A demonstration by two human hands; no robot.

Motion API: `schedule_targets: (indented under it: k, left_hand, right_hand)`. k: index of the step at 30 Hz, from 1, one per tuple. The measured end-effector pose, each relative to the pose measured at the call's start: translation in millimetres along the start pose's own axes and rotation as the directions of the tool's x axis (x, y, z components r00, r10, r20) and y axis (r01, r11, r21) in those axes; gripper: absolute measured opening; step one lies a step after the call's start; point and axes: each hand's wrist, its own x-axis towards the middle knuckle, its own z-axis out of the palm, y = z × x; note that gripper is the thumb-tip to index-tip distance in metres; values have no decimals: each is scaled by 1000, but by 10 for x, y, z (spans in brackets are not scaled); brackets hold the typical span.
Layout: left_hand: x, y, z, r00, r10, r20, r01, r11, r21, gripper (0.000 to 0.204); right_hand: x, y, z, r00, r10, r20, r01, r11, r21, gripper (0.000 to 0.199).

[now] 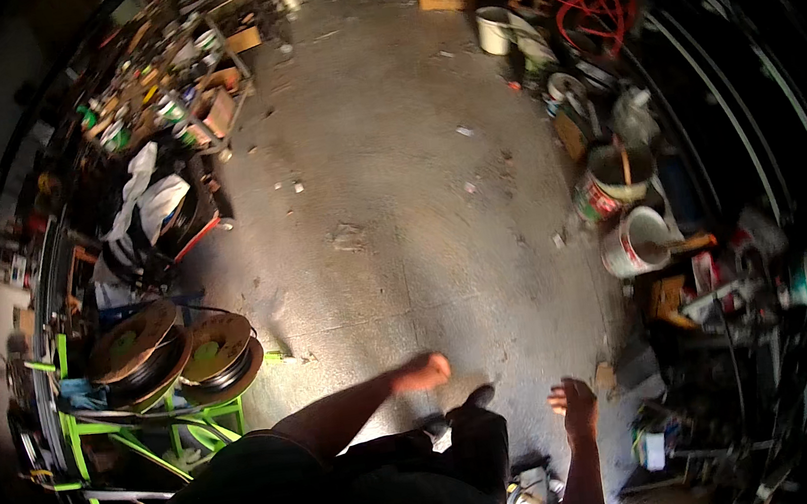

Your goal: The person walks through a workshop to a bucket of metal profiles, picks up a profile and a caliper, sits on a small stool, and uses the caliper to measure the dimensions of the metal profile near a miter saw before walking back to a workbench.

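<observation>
Closest to the head camera is the person's own dark-clothed body, filling the bottom of the shot, with dark shoes [463,411] poking out over the concrete floor [385,184].

Left hand [422,372] swings out in front, blurred, looks loosely curled, and it's got nothing in it. Right hand [574,402] hangs lower with the fingers spread fairly wide, palm down, also empty and touching nothing. Both are just over bare floor.

Using the green rack [123,427] as the landmark: the cable reels [174,356] sit right on top of it, a few flat brown-flanged spools wound with black cable, well left of the left hand. My guess is they're heavy and stiff; the flange rims or the centre hole look like the sane places to grab, not the cable itself.

Far across the floor from the rack, on the right side, are paint buckets [626,215], nearest the right hand but still apart from it. They could be heavy if full, maybe slippery with drips. Can't make out handles.
</observation>
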Motion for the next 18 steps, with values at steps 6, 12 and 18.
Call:
schedule_targets:
  k: [6, 12, 18]
  left_hand:
    - [-1510, -1937, -2752, 932, 34, -362, 316, 419, 851, 15]
    - [-1649, -1427, -2475, 585, -713, -387, 772, 342, 536, 8]
    - [-785, -1129, -2062, 732, -612, -298, 676, 599, 430, 18]
  right_hand:
    - [1104, 1964, -794, 393, -172, 903, 909, 221, -353, 19]
    - [2647, 132, 408, 845, 414, 338, -57, 699, -713, 18]
    - [4835, -1873, 1158, 872, 427, 241, -336, 879, -338, 17]
